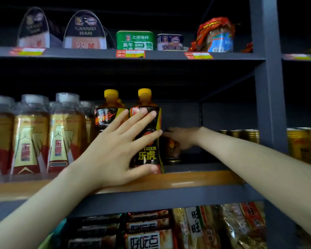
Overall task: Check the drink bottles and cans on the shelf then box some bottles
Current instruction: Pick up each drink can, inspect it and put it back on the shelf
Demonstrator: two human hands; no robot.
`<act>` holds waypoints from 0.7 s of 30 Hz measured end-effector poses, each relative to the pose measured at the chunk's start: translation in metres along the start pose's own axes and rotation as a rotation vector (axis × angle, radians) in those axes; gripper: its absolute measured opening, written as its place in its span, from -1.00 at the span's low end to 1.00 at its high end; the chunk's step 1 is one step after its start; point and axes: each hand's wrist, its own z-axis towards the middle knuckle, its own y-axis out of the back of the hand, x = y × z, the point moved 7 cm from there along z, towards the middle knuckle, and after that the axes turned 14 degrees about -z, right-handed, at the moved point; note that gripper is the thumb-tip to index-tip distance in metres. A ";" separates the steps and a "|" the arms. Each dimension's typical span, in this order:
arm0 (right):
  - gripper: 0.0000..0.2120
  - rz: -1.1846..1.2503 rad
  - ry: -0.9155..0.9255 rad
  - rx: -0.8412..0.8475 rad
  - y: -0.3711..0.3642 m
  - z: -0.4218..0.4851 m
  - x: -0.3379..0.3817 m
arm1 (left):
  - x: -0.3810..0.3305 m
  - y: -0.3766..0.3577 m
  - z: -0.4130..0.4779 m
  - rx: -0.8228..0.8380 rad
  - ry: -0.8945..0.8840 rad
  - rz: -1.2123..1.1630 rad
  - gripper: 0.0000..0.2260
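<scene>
Bottle [147, 154] with yellow cap stands mid-frame at the shelf [196, 179] edge. Left hand [118, 148] lies released across its front, fingers spread. Right hand [184, 139], arm outstretched, reaches in behind and grasps a dark can [170, 147].

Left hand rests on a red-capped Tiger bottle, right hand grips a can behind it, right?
Only the cap is wrong: the head view shows it yellow. The left hand rests on the Tiger bottle; the right hand grips the can behind it.

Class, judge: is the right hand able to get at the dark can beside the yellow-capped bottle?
Probably yes: the right hand grips the dark can, with bare shelf right of the bottle.
</scene>
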 end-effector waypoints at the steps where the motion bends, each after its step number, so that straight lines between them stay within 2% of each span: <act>1: -0.08 -0.013 -0.002 0.001 -0.002 0.003 -0.001 | -0.004 -0.003 -0.001 -0.011 0.035 0.012 -0.37; 6: -0.11 -0.072 -0.010 0.039 -0.002 0.014 -0.005 | -0.020 -0.012 -0.006 -0.096 0.216 -0.008 -0.44; 13: -0.19 -0.067 -0.043 0.052 -0.008 0.020 -0.002 | -0.017 -0.015 -0.009 -0.073 0.230 -0.005 -0.45; 18: -0.37 -0.205 -0.088 -0.110 0.036 -0.006 0.005 | -0.015 -0.013 -0.009 -0.084 0.257 0.008 -0.45; 21: -0.48 -0.142 -0.161 -0.346 0.071 -0.067 0.014 | -0.027 -0.009 -0.008 -0.185 0.352 -0.036 -0.47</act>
